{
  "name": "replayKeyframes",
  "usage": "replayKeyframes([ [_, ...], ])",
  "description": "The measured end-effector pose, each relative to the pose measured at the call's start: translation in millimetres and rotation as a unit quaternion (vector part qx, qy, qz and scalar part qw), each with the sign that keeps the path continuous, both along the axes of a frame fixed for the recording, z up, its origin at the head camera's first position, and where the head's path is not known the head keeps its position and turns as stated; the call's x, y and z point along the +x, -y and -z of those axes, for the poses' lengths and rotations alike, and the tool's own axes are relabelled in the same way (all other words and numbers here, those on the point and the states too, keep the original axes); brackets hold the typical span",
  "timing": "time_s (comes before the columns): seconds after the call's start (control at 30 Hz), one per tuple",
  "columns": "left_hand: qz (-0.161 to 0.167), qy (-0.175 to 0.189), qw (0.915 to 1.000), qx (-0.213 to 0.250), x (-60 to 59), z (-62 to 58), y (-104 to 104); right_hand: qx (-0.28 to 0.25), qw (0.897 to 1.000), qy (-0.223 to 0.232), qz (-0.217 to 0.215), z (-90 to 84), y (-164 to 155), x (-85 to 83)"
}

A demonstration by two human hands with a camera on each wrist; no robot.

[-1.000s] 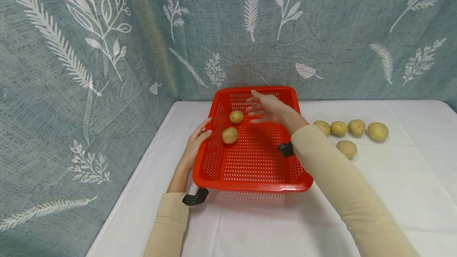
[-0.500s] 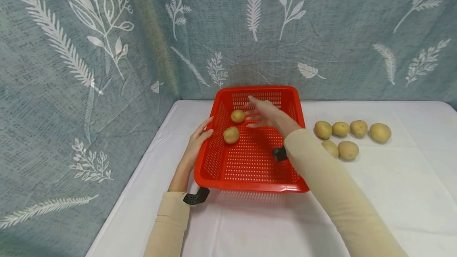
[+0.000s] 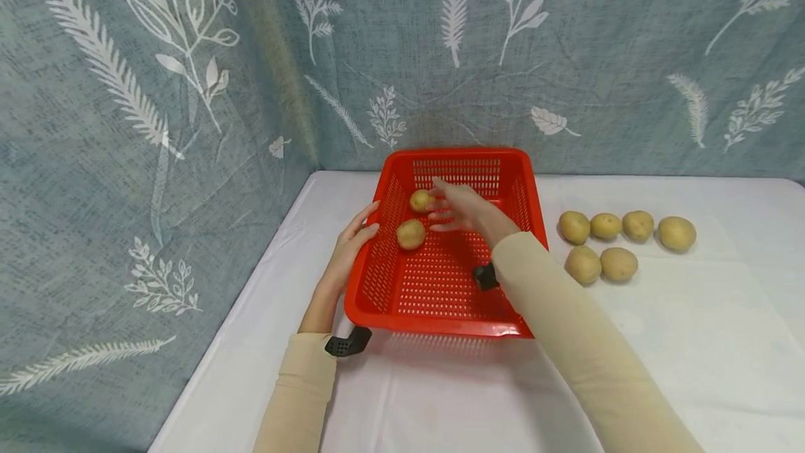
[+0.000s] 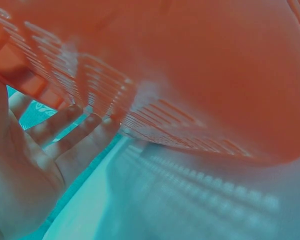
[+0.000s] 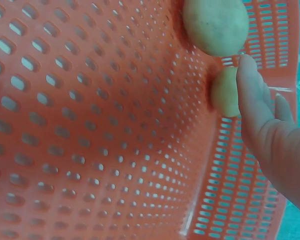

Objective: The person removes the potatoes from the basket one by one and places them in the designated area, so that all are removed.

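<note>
My left hand (image 3: 348,247) holds the left rim of a red perforated plastic basket (image 3: 465,328); in the left wrist view its fingers (image 4: 85,145) lie along the outside of the slotted wall. Inside, toward the left wall, sit two potatoes: a nearer one (image 3: 411,235) and a smaller one (image 3: 420,200) behind it. My right hand (image 3: 462,207) reaches into the basket with its fingers spread, fingertips right at the smaller potato. In the right wrist view, the forefinger of that hand (image 5: 270,125) overlaps the smaller potato (image 5: 225,92), and the nearer potato (image 5: 216,25) shows above.
Several more potatoes stand in two rows on the white tablecloth to the right, a back row (image 3: 638,226) and a front pair (image 3: 619,264). A patterned blue-green curtain (image 3: 402,33) hangs behind the table and along its left side.
My right hand has moved a little left and lower, up to the smaller potato. The arm's shift uncovers the front-left potato on the table. My left hand keeps its place on the rim.
</note>
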State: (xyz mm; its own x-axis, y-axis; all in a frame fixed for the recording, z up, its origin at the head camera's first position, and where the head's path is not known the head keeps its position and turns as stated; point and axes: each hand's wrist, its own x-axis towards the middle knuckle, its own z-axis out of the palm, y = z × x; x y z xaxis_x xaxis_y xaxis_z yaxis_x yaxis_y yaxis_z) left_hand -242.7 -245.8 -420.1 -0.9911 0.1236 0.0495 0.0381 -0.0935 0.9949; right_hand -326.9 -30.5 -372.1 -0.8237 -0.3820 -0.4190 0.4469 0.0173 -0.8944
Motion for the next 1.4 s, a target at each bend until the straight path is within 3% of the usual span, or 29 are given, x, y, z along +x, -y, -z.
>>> replayKeyframes([
  [0.3, 0.001, -0.002, 0.9999, -0.010, -0.4, -0.7, -0.5, 0.018, 1.000, 0.003, 0.006, 8.6, 5.6, 0.6],
  [0.5, 0.003, -0.001, 1.0000, -0.001, -0.1, -0.4, -1.0, 0.018, 1.000, 0.004, -0.006, 15.6, 13.0, 2.3],
  [0.7, 0.002, -0.001, 1.0000, 0.004, -0.1, 0.2, -2.0, 0.051, 0.998, 0.004, -0.022, 21.3, 19.2, 1.2],
  [0.93, 0.002, -0.004, 1.0000, -0.002, -0.1, -1.0, -1.0, 0.081, 0.995, -0.013, -0.063, 22.5, 25.9, 5.1],
  [1.2, 0.003, -0.004, 1.0000, -0.006, -0.5, -3.0, -1.1, 0.084, 0.994, -0.039, -0.058, 27.2, 27.8, 6.1],
  [1.4, -0.002, -0.002, 1.0000, -0.006, -0.2, -1.0, -1.6, 0.090, 0.990, -0.055, -0.090, 32.6, 25.9, 4.6],
])
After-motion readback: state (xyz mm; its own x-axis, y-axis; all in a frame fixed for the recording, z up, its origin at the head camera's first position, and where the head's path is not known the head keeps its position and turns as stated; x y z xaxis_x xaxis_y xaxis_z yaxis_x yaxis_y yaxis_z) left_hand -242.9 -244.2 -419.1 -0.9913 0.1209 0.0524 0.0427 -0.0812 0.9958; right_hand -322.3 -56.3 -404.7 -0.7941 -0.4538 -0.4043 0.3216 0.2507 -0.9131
